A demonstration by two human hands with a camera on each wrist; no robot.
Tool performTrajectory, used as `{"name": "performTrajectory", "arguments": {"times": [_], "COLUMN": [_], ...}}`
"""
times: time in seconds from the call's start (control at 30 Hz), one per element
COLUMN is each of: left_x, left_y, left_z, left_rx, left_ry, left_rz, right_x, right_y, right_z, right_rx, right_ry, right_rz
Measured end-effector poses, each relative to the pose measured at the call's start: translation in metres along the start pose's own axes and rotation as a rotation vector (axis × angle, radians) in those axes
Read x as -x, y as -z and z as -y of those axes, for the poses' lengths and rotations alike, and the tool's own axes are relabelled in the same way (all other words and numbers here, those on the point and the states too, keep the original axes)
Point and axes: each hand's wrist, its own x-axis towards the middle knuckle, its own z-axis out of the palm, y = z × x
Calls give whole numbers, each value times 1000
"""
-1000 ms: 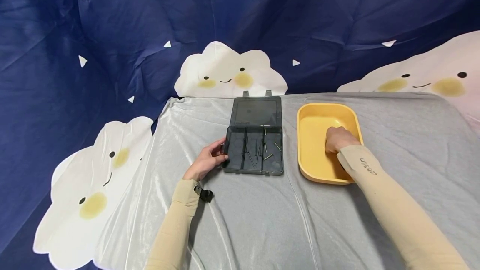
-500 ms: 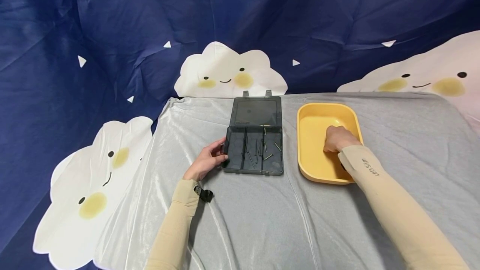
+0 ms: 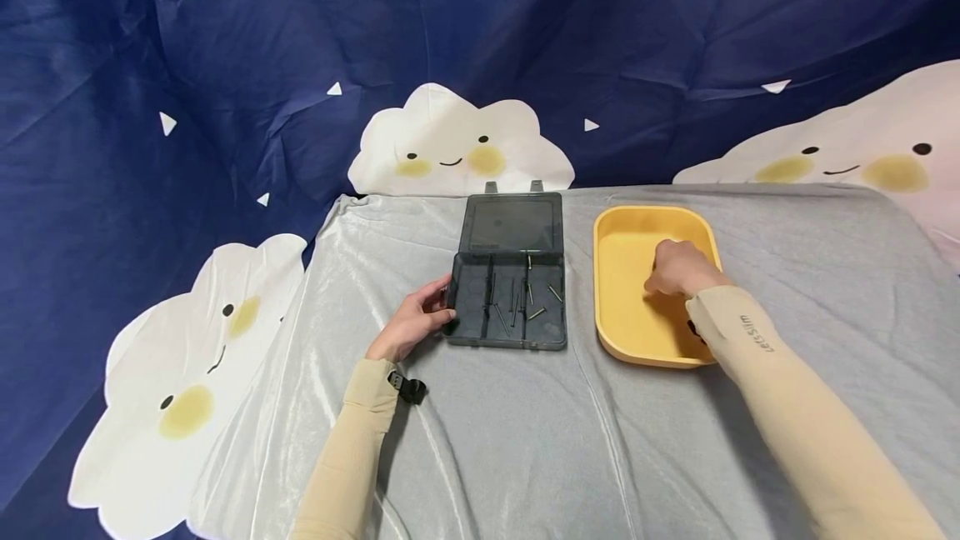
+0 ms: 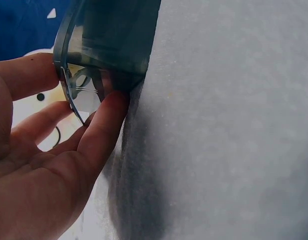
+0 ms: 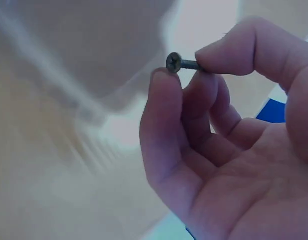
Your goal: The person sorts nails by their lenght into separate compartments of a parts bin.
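Observation:
In the right wrist view a small cross-head screw (image 5: 174, 63) is pinched between the thumb and fingers of my right hand (image 3: 678, 267). That hand hovers inside the yellow bin (image 3: 618, 307) on the right; the screw itself cannot be made out in the head view. My left hand (image 3: 411, 322) grips the left side of a dark see-through compartment box (image 3: 468, 311), thumb near its front corner and fingers along its side. Its lid (image 3: 516, 223) lies opened back. Several long dark screws lie in the middle compartment, and several shorter brassy screws (image 3: 537, 314) in the right one.
A grey cloth (image 3: 510, 432) covers the table under box and bin. Behind stands a dark blue backdrop (image 3: 277, 32) with smiling white clouds. A black strap (image 3: 407, 387) sits on the left wrist.
My right hand has risen slightly and its wrist has shifted a little to the right within the bin. The left hand and box have stayed put.

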Motion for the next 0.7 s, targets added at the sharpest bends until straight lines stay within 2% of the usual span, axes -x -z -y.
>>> {"name": "performTrajectory", "arguments": {"times": [0.37,0.7], "left_x": [-2,-1], "left_y": [1,1], "left_z": [2,1], "left_rx": [9,11], "left_ry": [5,6], "left_rz": [-8,-7], "right_x": [10,27], "right_y": [16,25], "right_z": [7,39], "right_rx": [-36,-46], "right_ry": [97,216], "right_rz": [-163,-315]}}
